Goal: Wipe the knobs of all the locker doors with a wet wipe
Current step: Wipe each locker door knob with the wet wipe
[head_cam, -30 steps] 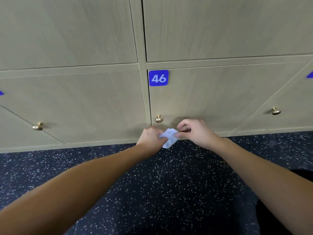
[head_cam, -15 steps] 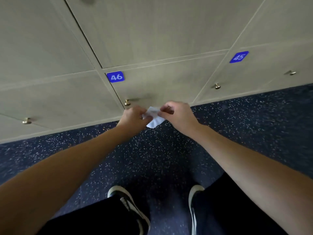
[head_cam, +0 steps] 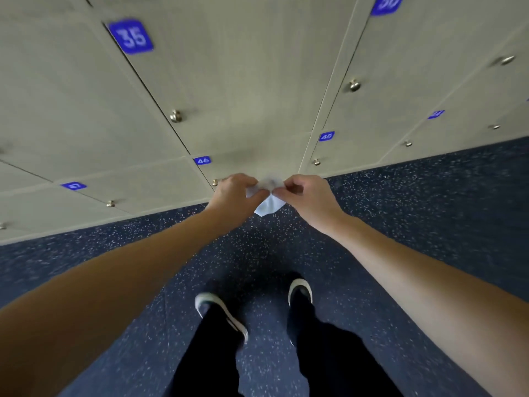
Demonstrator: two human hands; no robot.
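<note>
A small white wet wipe (head_cam: 267,204) hangs between my two hands in front of the lockers. My left hand (head_cam: 232,193) pinches its left edge and my right hand (head_cam: 307,196) pinches its right edge. Beige locker doors fill the upper view, each with a brass knob. The knob of locker 46 (head_cam: 215,183) sits just left of my left hand, partly hidden by it. The knob of locker 35 (head_cam: 175,116) is higher up. The knob of locker 45 (head_cam: 316,162) lies to the right. Neither hand touches a knob.
Blue number plates 35 (head_cam: 132,37), 46 (head_cam: 202,160) and 45 (head_cam: 326,136) mark the doors. More knobs (head_cam: 354,86) stand on the doors to the right and another knob (head_cam: 110,204) on the bottom row to the left. My shoes (head_cam: 220,310) stand on dark speckled floor.
The view has risen and pulled back from locker 46, so more upper lockers and my feet show. Both hands still hold the wipe, now spread slightly wider between them.
</note>
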